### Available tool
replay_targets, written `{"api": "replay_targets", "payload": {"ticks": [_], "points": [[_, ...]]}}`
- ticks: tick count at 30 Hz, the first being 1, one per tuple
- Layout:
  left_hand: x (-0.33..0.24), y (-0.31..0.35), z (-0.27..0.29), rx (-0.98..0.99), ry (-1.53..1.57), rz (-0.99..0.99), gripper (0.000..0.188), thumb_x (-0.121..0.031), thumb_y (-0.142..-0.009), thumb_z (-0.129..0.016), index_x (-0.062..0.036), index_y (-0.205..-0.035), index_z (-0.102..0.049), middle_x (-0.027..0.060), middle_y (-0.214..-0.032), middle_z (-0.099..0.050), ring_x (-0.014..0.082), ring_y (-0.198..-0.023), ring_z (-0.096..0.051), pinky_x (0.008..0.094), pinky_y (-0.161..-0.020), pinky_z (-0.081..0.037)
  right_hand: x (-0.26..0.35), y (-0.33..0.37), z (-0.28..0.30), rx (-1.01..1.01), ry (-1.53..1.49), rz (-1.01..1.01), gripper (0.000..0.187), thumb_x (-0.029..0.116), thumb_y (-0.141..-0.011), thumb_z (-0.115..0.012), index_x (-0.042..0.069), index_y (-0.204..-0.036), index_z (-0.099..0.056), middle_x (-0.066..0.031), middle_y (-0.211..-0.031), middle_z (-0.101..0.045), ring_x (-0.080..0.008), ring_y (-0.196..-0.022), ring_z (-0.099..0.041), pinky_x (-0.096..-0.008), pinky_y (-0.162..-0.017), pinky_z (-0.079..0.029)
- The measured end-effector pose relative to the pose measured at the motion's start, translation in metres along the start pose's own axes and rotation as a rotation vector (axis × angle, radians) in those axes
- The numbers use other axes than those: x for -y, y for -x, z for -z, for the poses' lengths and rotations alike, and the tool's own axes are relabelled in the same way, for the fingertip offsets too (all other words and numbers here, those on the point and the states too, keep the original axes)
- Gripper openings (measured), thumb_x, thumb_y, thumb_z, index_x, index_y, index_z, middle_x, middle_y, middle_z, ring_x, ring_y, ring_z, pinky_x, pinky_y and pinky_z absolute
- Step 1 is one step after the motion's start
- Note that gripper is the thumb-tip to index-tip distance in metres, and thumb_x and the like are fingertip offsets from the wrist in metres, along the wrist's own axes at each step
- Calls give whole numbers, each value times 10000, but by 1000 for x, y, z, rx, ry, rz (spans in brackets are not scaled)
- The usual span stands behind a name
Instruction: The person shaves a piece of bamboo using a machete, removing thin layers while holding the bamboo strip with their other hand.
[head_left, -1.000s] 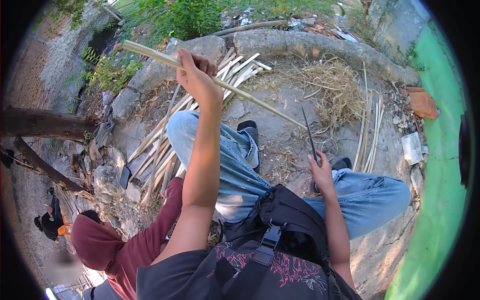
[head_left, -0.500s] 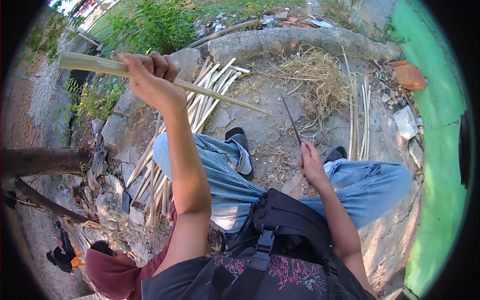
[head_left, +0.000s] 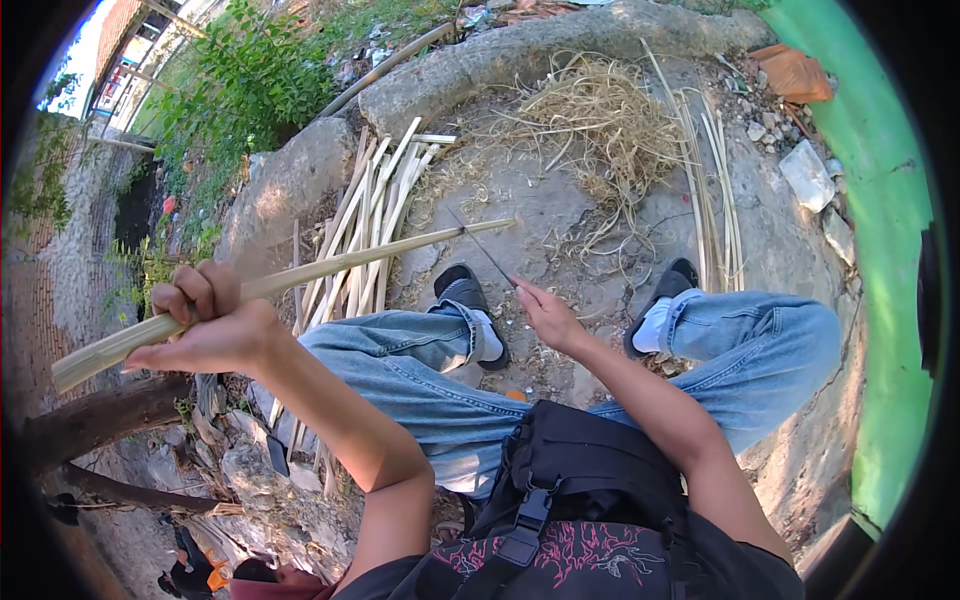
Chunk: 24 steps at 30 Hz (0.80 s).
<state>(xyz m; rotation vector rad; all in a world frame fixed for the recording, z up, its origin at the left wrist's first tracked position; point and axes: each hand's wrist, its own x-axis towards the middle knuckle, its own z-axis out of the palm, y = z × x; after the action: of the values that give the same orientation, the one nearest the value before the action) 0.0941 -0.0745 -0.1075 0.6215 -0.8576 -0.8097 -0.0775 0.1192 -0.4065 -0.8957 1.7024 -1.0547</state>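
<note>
A: Taking the clock from the middle of the head view, where is the left hand [head_left: 215, 315], and is it gripping anything?
B: At 9 o'clock, fingers curled around a long pale wooden stick [head_left: 335, 265] toward its thick end.
A: How does that stick lie?
B: On a slant: the thick end sits near the rim at about 9 o'clock, and the thin tip reaches just past 12, close to the middle.
A: And the right hand [head_left: 550, 315]?
B: Just off the middle toward 3 o'clock, closed on a thin-bladed knife [head_left: 490, 255]. The dark blade points toward 11 and crosses the stick near its thin tip. I can't tell whether the edge presses on it.
A: What lies on the ground about them?
B: A pile of pale strips [head_left: 375, 215] between 10 and 11, partly behind the stick, a tangled heap of curly shavings [head_left: 620, 130] at 1, and a few long slats [head_left: 730, 210] beside that heap at 2.
A: Anything closer to the body?
B: A black bag [head_left: 585, 450] at 5, against the person's front. A sandal [head_left: 463, 290] on the left foot is just below the knife.
</note>
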Motion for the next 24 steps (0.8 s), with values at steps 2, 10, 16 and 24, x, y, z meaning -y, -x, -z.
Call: {"api": "replay_targets", "payload": {"ticks": [2,10,16,24], "points": [[-3,2,3,36,21,11,669,-803,-801,-209,-159,-622,-242,-33,-496,-154,72,-432,-97,245,-434,-54,29,0,5,43,-15,20,427,374,-973,-369,143,-1307,-500,-117,-906,-658,-251,-746,-610,-338,-730,-467],[11,15,-8,128,-25,33,679,-811,-790,-217,-156,-611,-233,-33,-490,-162,67,-421,-105,257,-406,-64,2,-9,20,-69,64,-138,429,370,-972,-398,125,-1308,-505,-111,-678,-580,-128,-618,-510,-273,-643,-445],[3,14,-11,229,-3,33,671,-803,-798,-209,-160,-607,-208,-32,-497,-154,72,-424,-107,258,-418,-76,39,-4,10,1,-40,80,425,360,-965,-405,104,-1286,-515,-185,-635,-564,-223,-547,-520,-330,-600,-438],[-5,37,-26,166,-107,-44,669,-789,-807,-245,-153,-604,-208,-23,-511,-150,78,-430,-101,268,-428,-64,-33,-14,8,-223,-63,18,437,385,-960,-402,119,-1288,-515,-224,-796,-622,-266,-757,-629,-337,-744,-468]]}}
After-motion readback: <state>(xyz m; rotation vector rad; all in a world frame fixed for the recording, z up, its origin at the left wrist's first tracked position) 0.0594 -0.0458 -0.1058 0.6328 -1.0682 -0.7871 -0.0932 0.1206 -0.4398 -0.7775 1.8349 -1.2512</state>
